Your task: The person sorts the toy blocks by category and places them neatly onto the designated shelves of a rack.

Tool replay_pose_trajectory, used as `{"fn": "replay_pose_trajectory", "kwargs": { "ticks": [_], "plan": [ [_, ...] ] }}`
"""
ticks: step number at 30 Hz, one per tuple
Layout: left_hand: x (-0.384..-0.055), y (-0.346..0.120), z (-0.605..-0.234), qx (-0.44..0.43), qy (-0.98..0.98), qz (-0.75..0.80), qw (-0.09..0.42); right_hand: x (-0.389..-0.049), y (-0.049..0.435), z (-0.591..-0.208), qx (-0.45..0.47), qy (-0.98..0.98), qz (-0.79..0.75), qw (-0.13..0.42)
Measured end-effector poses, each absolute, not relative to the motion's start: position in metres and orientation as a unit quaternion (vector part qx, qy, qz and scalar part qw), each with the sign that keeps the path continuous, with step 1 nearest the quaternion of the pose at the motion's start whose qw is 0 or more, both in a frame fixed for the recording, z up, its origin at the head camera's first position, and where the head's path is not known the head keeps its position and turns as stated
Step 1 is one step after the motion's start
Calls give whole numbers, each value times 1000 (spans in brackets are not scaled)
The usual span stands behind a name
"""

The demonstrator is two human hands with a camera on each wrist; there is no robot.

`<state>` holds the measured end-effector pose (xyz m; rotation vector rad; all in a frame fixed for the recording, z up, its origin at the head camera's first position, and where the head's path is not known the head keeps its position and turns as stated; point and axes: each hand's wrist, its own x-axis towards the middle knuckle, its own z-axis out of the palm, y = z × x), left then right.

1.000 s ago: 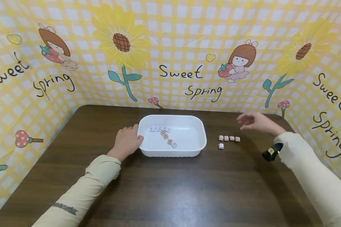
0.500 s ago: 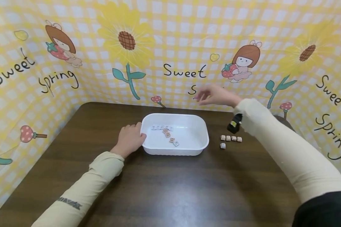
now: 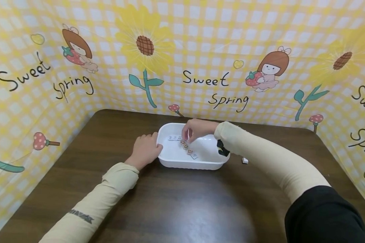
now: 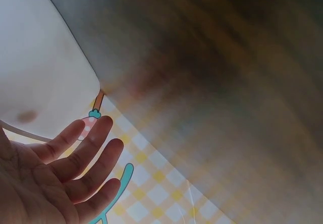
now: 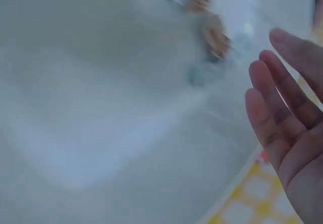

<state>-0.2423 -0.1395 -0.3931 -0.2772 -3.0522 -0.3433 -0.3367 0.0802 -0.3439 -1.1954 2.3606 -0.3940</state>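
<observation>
A white plastic tray [image 3: 194, 165] stands on the table, with my left hand [image 3: 146, 150] at its left end, thumb over the rim and fingers outside. In the left wrist view the fingers [image 4: 103, 156] of this hand lie loosely bent beside the tray wall. My right hand [image 3: 197, 129] reaches into the tray, fingertips close over small keycaps [image 3: 185, 146]. In the right wrist view its fingers [image 5: 275, 90] are apart and nothing shows between them. White keycaps [image 3: 172, 138] form a row at the tray's back left, partly hidden by this hand; orange-brown and white ones trail toward the front.
A single white keycap [image 3: 245, 160] lies on the dark wooden table [image 3: 158, 202] right of the tray; my right forearm hides the area behind it. A yellow checked cloth [image 3: 200, 47] with flowers closes off the back and sides.
My right hand has swung left from beside the keycaps on the table, lifted, and come down into the tray. The left hand stays at the tray's rim. The view has turned slightly right.
</observation>
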Motion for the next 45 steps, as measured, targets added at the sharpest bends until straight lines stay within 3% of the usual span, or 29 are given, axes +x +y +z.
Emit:
{"fn": "replay_pose_trajectory", "kwargs": {
  "ticks": [3,8,35,45],
  "plan": [
    [-242,-138,-394,-90,-989,-111,31,-333,77,-359,-450,848,-121,253],
    [-243,-137,-394,-93,-989,-111,38,-330,76,-371,-465,851,-69,234],
    [-243,-136,-397,-87,-990,-107,32,-318,69,-370,-505,832,22,230],
    [-243,-135,-397,-85,-990,-109,29,-317,79,-325,-463,859,-73,206]
  ]
}}
